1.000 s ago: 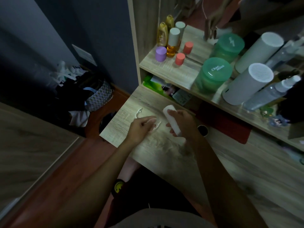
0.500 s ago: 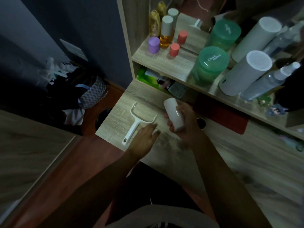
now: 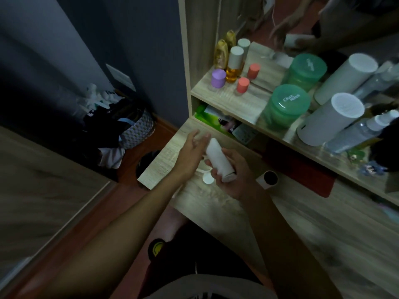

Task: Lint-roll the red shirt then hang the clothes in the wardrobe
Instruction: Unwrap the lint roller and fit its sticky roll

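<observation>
My right hand [image 3: 232, 178] grips a white lint roll [image 3: 219, 161], a plain cylinder held tilted just above the wooden desk [image 3: 164, 167]. My left hand [image 3: 191, 153] lies beside the roll's far end with its fingers straight, touching or nearly touching it. Only small white parts of the lint roller's white plastic handle [image 3: 208, 179] show on the desk below my hands; my hands hide the others. No red shirt is in view.
A shelf [image 3: 241, 106] above the desk holds small bottles, two green jars [image 3: 288, 102], white cylinders and a spray bottle. A small white ring-shaped object [image 3: 269, 178] and a dark red flat thing [image 3: 302, 171] lie on the desk. A basket of clothes [image 3: 133, 128] stands on the floor at left.
My left hand has left the handle lying on the desk and moved up to the far end of the roll. The handle is now mostly hidden under my hands.
</observation>
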Available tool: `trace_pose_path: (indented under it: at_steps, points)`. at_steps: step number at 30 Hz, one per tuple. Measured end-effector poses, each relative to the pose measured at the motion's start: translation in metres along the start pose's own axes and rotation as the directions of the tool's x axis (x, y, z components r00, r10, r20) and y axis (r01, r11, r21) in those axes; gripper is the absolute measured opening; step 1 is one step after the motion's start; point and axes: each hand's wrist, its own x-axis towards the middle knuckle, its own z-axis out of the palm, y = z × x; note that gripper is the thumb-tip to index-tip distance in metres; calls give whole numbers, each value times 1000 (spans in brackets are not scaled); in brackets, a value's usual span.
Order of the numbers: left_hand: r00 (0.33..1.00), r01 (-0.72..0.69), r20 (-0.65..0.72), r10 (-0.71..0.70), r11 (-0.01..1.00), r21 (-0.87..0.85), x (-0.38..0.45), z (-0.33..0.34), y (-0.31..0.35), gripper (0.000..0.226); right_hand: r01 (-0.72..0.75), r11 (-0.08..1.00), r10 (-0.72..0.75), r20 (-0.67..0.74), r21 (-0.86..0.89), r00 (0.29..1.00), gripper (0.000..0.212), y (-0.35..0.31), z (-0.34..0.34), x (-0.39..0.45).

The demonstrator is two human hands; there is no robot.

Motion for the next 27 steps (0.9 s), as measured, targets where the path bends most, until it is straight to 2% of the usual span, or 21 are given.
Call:
trace_pose_path:
  at_steps: [1, 3, 7, 10, 13, 15, 16, 19, 20, 21, 22, 23, 25, 27]
  points:
    - [998, 45, 47, -44, 999, -27, 2, -2, 3, 55, 12, 1000, -12, 14, 5, 1000, 31, 3, 2, 2]
    - [997, 33, 78, -31, 999, -29, 2, -8, 3, 40, 28, 1000, -28, 21, 7, 999, 34, 9, 3, 4]
    - [999, 0, -45, -4, 997, -75, 5, -25, -2, 27, -91, 996, 91, 0, -14, 996, 42, 10, -2, 10]
    - [990, 20, -135, -39, 990, -137, 10, -41, -2, 31, -153, 988, 153, -92, 6, 984, 38, 6, -14, 15]
    - [984, 25, -169, -48, 991, -131, 12, -53, 1, 34, -41, 990, 11, -222, -133, 975, 16, 8, -27, 18]
    - [982, 32, -182, -54, 992, -124, 11, -58, -1, 34, 33, 960, -124, -319, -277, 940, 9, 11, -37, 23]
    - [982, 34, -182, -56, 992, -123, 10, -59, -1, 35, 31, 921, -171, -331, -389, 928, 6, 12, -39, 25]
    - [981, 52, -182, -73, 992, -117, 7, -62, -4, 35, -76, 738, -266, -392, -670, 881, 21, 17, -45, 34]
    - [980, 59, -185, -80, 991, -116, 7, -63, -6, 34, -69, 697, -316, -392, -714, 864, 17, 19, -45, 36]
    - [979, 64, -187, -85, 991, -119, 6, -63, -7, 33, 1, 718, -359, -368, -696, 858, 9, 20, -45, 36]
    - [978, 66, -189, -89, 990, -123, 5, -64, -9, 32, 83, 740, -422, -364, -668, 830, 18, 24, -48, 38]
    - [977, 68, -191, -91, 990, -122, 5, -65, -10, 32, 115, 712, -481, -363, -692, 798, 28, 26, -52, 38]
    - [975, 73, -198, -97, 989, -126, 4, -67, -11, 32, 150, 599, -582, -299, -787, 756, 26, 29, -56, 35]
    - [972, 80, -208, -107, 988, -134, 3, -69, -12, 33, 187, 488, -637, -201, -852, 744, 16, 31, -61, 37]
